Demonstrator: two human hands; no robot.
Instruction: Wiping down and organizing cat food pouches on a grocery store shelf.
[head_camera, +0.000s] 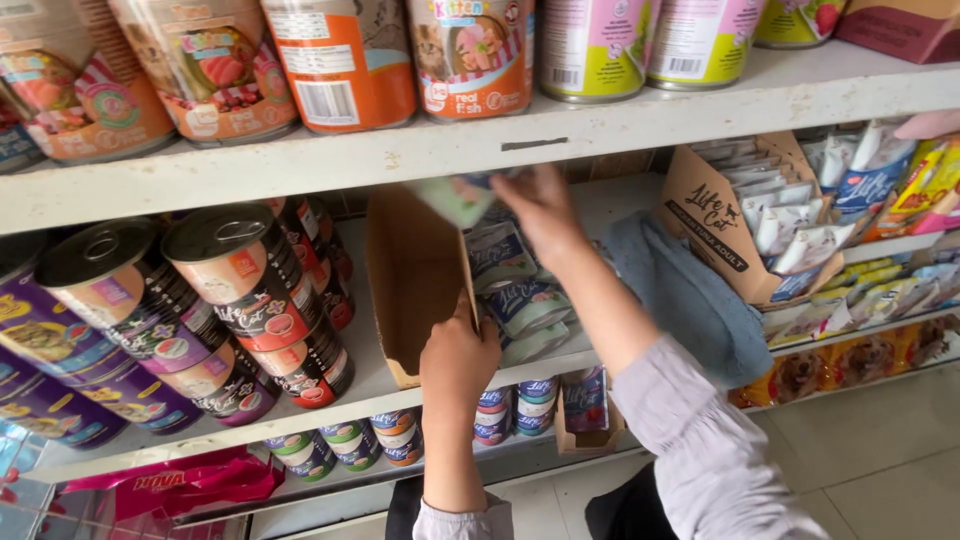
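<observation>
White shelving (400, 155) fills the view, its boards running tier over tier from the left edge to the right, and the front lip of the upper board is scuffed and worn. Past the bottom right corner of the lowest board lies a floor of pale tiles (880, 450), evenly lit by soft light.

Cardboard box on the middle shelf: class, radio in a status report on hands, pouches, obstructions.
Left hand gripping cardboard box front edge. Right hand up top, holding a pouch. Pouches stacked inside. Blue cloth beside box.
</observation>
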